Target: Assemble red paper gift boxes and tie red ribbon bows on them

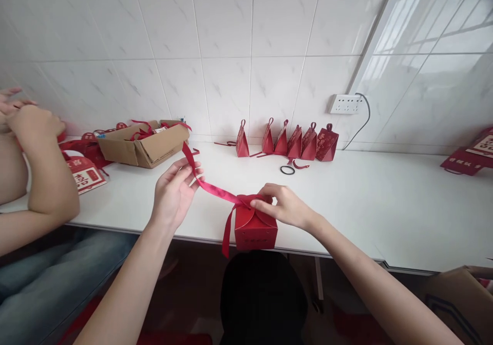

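Observation:
A red gift box with curved top flaps stands at the table's front edge. Through its top runs a red ribbon, with one end hanging down the box's left side. My left hand pinches the other end and holds it stretched up and to the left. My right hand rests over the box's top right, thumb on the front flap and fingers behind, gripping the box top. Some of its fingers are hidden behind the box.
Several small red boxes with loops line the wall, with a black ring before them. A cardboard box of ribbons stands left, near another person's arms. Red packaging and an open carton are right.

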Motion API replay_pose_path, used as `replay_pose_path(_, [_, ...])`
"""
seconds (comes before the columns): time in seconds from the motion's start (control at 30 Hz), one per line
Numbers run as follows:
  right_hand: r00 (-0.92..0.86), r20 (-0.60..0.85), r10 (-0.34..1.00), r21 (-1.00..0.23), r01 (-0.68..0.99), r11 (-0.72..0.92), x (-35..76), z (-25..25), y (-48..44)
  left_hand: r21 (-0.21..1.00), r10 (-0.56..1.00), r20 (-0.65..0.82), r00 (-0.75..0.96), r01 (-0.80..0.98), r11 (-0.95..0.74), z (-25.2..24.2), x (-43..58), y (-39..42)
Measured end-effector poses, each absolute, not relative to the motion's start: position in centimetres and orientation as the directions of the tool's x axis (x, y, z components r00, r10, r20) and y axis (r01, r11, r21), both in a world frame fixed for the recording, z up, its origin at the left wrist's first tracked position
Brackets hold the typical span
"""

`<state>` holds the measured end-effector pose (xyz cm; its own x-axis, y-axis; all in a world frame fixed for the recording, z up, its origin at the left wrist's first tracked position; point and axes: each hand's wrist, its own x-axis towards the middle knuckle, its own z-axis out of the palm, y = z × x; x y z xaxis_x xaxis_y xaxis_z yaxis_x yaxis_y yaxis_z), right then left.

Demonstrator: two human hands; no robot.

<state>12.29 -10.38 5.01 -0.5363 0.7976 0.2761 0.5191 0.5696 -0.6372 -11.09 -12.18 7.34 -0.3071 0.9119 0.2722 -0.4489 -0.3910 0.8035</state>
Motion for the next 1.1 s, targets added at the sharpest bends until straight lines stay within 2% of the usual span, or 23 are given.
replay_pose_path(0.07, [-0.532, 0.262, 0.805, -0.663, 0.507, 0.551, 11.8, 5.2, -10.1, 0.797, 0.913, 0.242, -0.328, -0.47, -0.38, 7.2, -11.3, -12.0])
replay_pose_path(0.1, [-0.524, 0.247, 0.815, -0.722, 0.461, 0.515, 11.8, 5.2, -9.9, 0.784, 0.912, 0.232, -0.339, -0.491, -0.381, 7.1, -11.4, -12.0])
replay_pose_path(0.2, [-0.541, 0.155, 0.827, -0.941, 0.174, 0.29, 12.2, 5.3, -9.5, 0.729, 0.919, 0.181, -0.35, -0.58, -0.365, 6.8, -11.8, -11.9])
replay_pose_path(0.27, [-0.583, 0.144, 0.8, -0.988, -0.046, 0.144, 12.8, 5.2, -9.2, 0.709, 0.932, 0.133, -0.338, -0.624, -0.328, 6.7, -12.2, -11.9])
replay_pose_path(0.37, [-0.532, 0.231, 0.815, -0.945, -0.321, 0.058, 13.3, 4.8, -8.8, 0.703, 0.942, 0.095, -0.32, -0.649, -0.291, 6.6, -12.5, -12.0])
replay_pose_path(0.5, [-0.442, 0.339, 0.831, -0.802, -0.598, 0.01, 13.4, 4.4, -8.8, 0.686, 0.945, 0.087, -0.316, -0.669, -0.287, 6.8, -12.2, -12.1])
replay_pose_path(0.67, [-0.56, 0.339, 0.756, -0.818, -0.572, -0.057, 13.7, 4.9, -9.0, 0.685, 0.942, 0.12, -0.314, -0.661, -0.307, 7.5, -11.4, -11.9])
replay_pose_path(0.93, [-0.428, 0.358, 0.83, -0.815, -0.577, 0.054, 13.4, 9.0, -8.7, 0.666, 0.938, 0.181, -0.295, -0.665, -0.338, 9.2, -10.2, -11.5])
replay_pose_path(1.1, [-0.424, 0.398, 0.813, -0.834, -0.536, 0.128, 12.7, 11.2, -9.0, 0.67, 0.921, 0.282, -0.267, -0.633, -0.389, 9.5, -9.3, -11.6])
